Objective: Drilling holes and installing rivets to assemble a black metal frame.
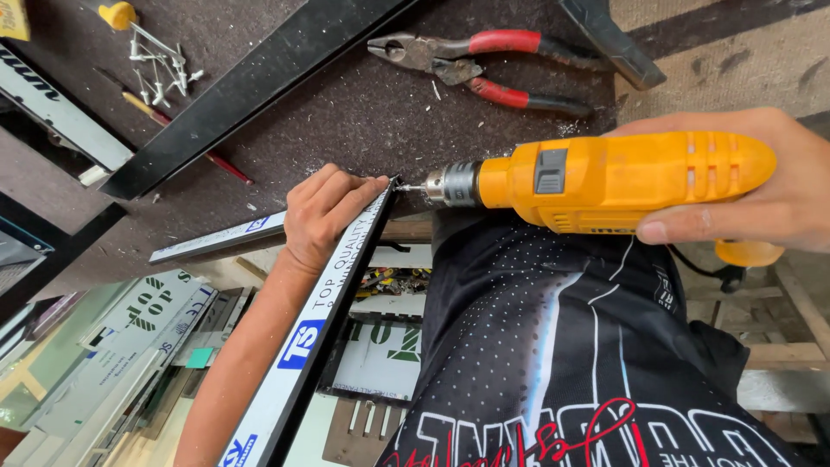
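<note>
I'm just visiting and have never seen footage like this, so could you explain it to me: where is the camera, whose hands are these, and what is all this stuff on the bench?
There is no machine here: a person wears a camera on the head, so you look down at that person's own two bare hands. The right hand grips a yellow electric drill, its bit pointing at the corner end of a long black and white metal frame strip. The left hand presses that strip down near the corner. On the dark workbench lie red-handled pliers, a small heap of rivets, a black bar and a pencil. Metal shavings are scattered about. Below, more strips and panels are stacked.
</note>
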